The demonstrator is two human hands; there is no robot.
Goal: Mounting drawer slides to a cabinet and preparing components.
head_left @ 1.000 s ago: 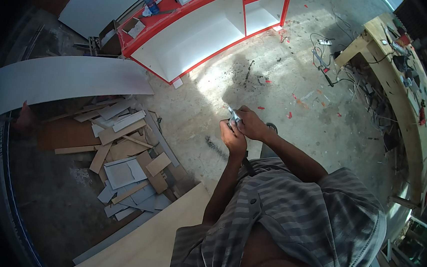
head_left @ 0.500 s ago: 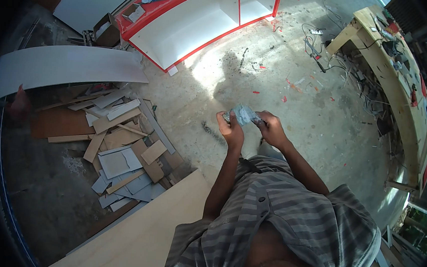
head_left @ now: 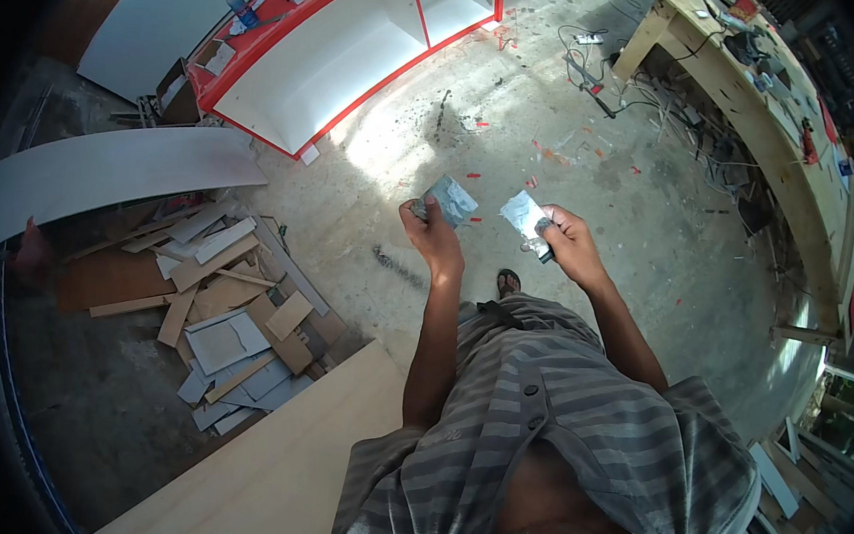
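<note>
My left hand point(head_left: 435, 240) pinches a thin flat plate point(head_left: 451, 201) smeared with grey-blue paste, its thumb on the plate's upper face. In my right hand point(head_left: 573, 250) is a putty knife point(head_left: 525, 212). Its pale shiny blade angles up and leftward, and a dark part shows below the fingers. Some grey paste sits on the blade near the thumb. The plate and the putty knife are apart, held in front of my body above the concrete floor. Most of the putty knife's handle is hidden by my fingers.
A red-edged white cabinet point(head_left: 312, 67) lies ahead, with a bottle point(head_left: 241, 9) on it. To the left are a pile of board offcuts point(head_left: 234, 302) and a white panel point(head_left: 124, 168). A pale board point(head_left: 272, 446) lies close by. A wooden workbench point(head_left: 749, 122) with tools stands right.
My hands have moved apart: the plate and the putty knife were together and now are separate. The view has shifted slightly, and a sandalled foot now shows below.
</note>
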